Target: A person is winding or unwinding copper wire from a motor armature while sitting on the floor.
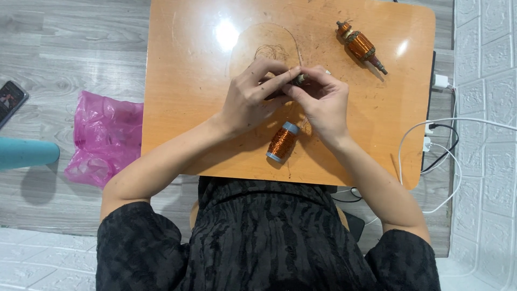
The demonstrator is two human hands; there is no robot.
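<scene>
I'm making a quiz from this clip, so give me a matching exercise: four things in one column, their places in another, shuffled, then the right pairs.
Things:
1. copper wire spool
2. wound motor armature
3. pink plastic bag
4. phone

Places:
A. on the floor at the far left edge
B. on the table just below the hands
C. on the floor left of the table
D. on the table's upper right part

Pairs: 1-B, 2-D, 3-C, 4-A

The person wears a black garment of crinkled, wavy-textured fabric with short sleeves ending above the elbows. Both forearms are bare. The left hand and right hand carry no gloves, rings or watch.
</scene>
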